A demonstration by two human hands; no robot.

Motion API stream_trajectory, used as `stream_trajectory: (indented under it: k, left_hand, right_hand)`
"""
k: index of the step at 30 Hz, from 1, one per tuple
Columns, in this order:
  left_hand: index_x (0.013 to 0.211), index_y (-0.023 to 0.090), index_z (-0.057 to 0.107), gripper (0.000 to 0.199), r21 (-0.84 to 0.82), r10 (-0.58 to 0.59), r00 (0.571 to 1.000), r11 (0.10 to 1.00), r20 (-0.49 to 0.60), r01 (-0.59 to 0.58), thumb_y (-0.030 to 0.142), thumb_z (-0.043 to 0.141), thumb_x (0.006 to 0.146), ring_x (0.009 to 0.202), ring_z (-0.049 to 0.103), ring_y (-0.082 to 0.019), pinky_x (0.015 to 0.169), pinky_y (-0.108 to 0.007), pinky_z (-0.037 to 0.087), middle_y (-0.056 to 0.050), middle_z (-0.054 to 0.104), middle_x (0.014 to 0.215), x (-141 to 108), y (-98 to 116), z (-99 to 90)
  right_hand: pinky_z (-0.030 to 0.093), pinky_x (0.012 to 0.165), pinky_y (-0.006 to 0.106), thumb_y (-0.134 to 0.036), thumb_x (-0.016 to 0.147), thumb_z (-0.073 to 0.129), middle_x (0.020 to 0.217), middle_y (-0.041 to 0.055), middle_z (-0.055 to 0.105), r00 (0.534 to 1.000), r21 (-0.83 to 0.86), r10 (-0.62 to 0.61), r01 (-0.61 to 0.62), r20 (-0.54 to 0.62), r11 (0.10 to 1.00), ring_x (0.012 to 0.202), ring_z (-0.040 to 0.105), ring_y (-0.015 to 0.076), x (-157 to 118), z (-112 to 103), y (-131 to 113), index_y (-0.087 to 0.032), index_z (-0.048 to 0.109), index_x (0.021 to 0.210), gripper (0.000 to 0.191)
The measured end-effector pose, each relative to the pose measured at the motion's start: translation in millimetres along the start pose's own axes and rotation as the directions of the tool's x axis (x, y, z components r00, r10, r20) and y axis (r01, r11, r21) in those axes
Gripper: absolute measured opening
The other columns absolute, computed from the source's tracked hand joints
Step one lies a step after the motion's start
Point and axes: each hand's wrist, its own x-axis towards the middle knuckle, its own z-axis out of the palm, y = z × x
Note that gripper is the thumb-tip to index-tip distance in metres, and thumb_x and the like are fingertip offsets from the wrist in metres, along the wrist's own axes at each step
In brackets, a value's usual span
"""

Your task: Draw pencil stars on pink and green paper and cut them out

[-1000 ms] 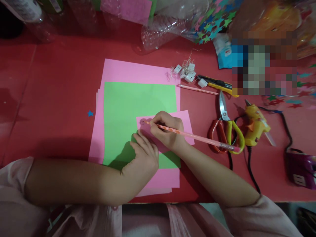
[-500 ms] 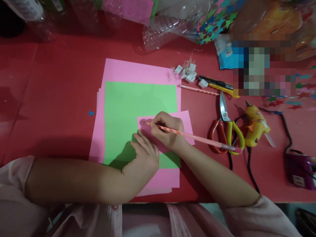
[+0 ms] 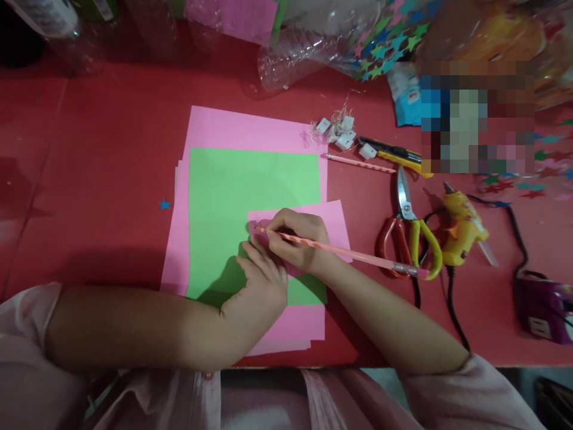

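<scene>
Slim spotted pencil (image 3: 340, 251) farther left

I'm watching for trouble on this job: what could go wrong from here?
The small pink sheet overlaps the green sheet and may slip if the left hand eases off. That hand sits close to the drawn mark, so it could smudge it. The glue gun has a cord running near the right forearm, which might snag it.

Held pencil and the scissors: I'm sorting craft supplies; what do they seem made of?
Held pencil: probably painted wood, judging by its smooth, patterned shaft; the shiny band suggests metal. Scissors: silvery, glossy blades, likely steel; smooth red and yellow handles, perhaps plastic or coated metal.
</scene>
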Motion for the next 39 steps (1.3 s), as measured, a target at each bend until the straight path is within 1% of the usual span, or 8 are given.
stream_trajectory:
  k: [6,12,19,23,25,28,32,39]
  left_hand:
    - [0.113,-0.008,0.065,0.041,-0.023,-0.007,1.0,1.0,-0.005,0.007,0.006,0.048,0.078,0.091,0.073,-0.039,0.066,-0.04,0.059,-0.033,0.07,0.105,0.5,-0.3,-1.1]
    - [0.112,-0.007,0.065,0.039,0.011,0.001,1.0,1.0,-0.008,-0.001,0.003,0.048,0.078,0.088,0.073,-0.036,0.064,-0.036,0.059,-0.033,0.07,0.105,1.9,-5.2,-0.4]
    - [0.106,-0.002,0.069,0.039,-0.169,0.174,0.985,0.971,0.01,-0.17,-0.002,0.044,0.076,0.079,0.071,-0.029,0.059,-0.032,0.055,-0.026,0.072,0.099,2.5,-41.2,-0.9]
    - [0.083,0.013,0.069,0.023,-0.662,0.228,0.973,0.727,-0.015,-0.181,0.005,0.047,0.084,0.075,0.066,-0.022,0.061,-0.03,0.052,-0.01,0.069,0.082,9.9,-88.6,25.4]
    - [0.086,0.016,0.068,0.02,-0.848,0.014,1.0,0.53,0.018,0.008,0.019,0.049,0.09,0.08,0.064,-0.019,0.072,-0.032,0.053,-0.005,0.067,0.087,18.6,-109.7,46.2]
    - [0.096,0.019,0.065,0.022,-0.937,-0.29,0.955,0.313,0.063,0.157,0.031,0.067,0.077,0.103,0.059,-0.023,0.091,-0.039,0.051,-0.007,0.059,0.109,34.5,-127.5,74.3]
    - [0.102,0.022,0.061,0.037,-0.96,-0.336,0.94,0.236,0.064,0.15,0.034,0.074,0.069,0.138,0.034,-0.03,0.113,-0.05,0.033,-0.009,0.04,0.142,47.2,-126.3,90.7]
    - [0.097,0.022,0.069,0.022,-0.935,-0.193,0.981,0.343,0.024,0.09,0.035,0.065,0.08,0.144,0.025,-0.033,0.12,-0.056,0.014,-0.008,0.037,0.151,43.7,-123.3,89.1]
  right_hand:
    - [0.036,0.048,0.021,-0.018,0.076,0.057,0.055,-0.0047,0.056,0.998,0.082,0.07,-0.07,0.011,0.994,0.05,0.048,0.0068,1.7,-2.1,-1.4,-0.02,0.055,0.066,0.011]
    - [0.033,0.037,0.021,-0.042,0.092,0.047,0.053,-0.006,0.056,0.959,0.571,0.271,-0.181,-0.077,0.801,0.037,0.045,0.0072,10.1,-8.6,6.0,-0.024,0.048,0.075,0.025]
    - [0.036,0.047,0.021,-0.021,0.076,0.066,0.059,-0.0058,0.054,0.948,0.518,0.314,-0.249,-0.04,0.818,0.051,0.047,0.0076,8.2,-23.6,-5.6,-0.021,0.056,0.078,0.01]
    - [0.035,0.053,0.023,-0.017,0.071,0.065,0.066,-0.003,0.057,0.96,0.446,0.28,-0.243,-0.018,0.861,0.059,0.049,0.0085,3.1,-29.8,-7.0,-0.018,0.06,0.073,0.005]
    - [0.034,0.053,0.024,-0.018,0.071,0.064,0.063,-0.0036,0.057,0.956,0.44,0.292,-0.245,-0.041,0.864,0.057,0.049,0.0088,1.5,-28.6,-4.0,-0.019,0.058,0.072,0.006]
    - [0.033,0.051,0.024,-0.02,0.073,0.062,0.059,-0.0052,0.055,0.943,0.434,0.316,-0.243,-0.104,0.868,0.054,0.048,0.0087,0.3,-23.9,-0.6,-0.021,0.055,0.073,0.007]
    - [0.031,0.048,0.024,-0.023,0.075,0.062,0.057,-0.0058,0.052,0.95,0.381,0.296,-0.24,-0.097,0.893,0.051,0.047,0.0084,1.2,-21.1,-1.3,-0.021,0.052,0.074,0.01]
    - [0.033,0.05,0.024,-0.019,0.073,0.058,0.062,-0.004,0.055,0.988,0.286,0.151,-0.152,0.028,0.946,0.055,0.047,0.0091,6.2,-21.6,6.2,-0.021,0.053,0.072,0.006]
